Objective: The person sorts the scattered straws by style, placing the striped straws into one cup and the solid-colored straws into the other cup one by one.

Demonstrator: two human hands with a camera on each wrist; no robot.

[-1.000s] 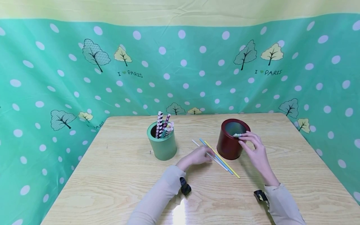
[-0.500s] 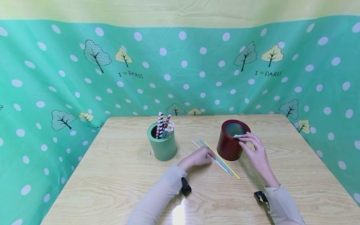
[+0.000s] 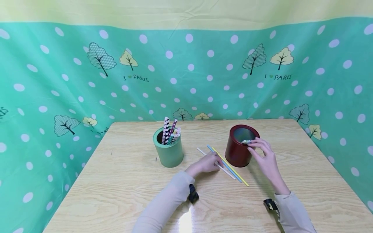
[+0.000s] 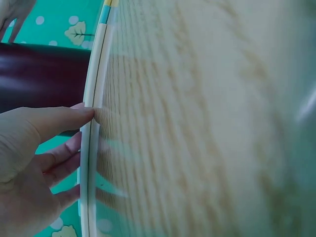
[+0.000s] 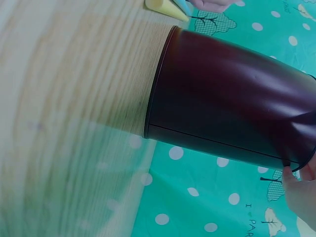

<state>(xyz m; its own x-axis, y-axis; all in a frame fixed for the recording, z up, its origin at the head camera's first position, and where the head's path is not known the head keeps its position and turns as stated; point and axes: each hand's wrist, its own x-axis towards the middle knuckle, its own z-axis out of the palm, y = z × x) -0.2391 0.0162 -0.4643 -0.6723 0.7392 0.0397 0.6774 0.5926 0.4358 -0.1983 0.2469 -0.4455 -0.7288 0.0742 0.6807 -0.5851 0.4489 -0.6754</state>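
Observation:
Three thin drinking straws lie slantwise on the table in the head view: white [image 3: 228, 173], blue [image 3: 236, 175] and yellow [image 3: 244, 182]. My left hand [image 3: 208, 162] pinches the white straw near its middle; in the left wrist view the thumb and fingers [image 4: 64, 121] meet around it. A dark red can [image 3: 236, 151] stands upright just right of the straws. With the thumb outside and the fingers at the rim, my right hand [image 3: 264, 157] holds this can. Small pale patterned tips [image 3: 245, 141] show inside the rim beside those fingers; what they are, I cannot tell.
Left of the straws stands a green can [image 3: 170, 157] with several patterned paper straws [image 3: 165, 131] sticking out of its top. A polka-dot curtain [image 3: 189, 77] hangs behind the wooden table [image 3: 122, 181] and along its sides.
The white straw has shifted slightly left in my left hand, so a gap now shows between it and the blue straw's upper part. My right hand and both cans stay put.

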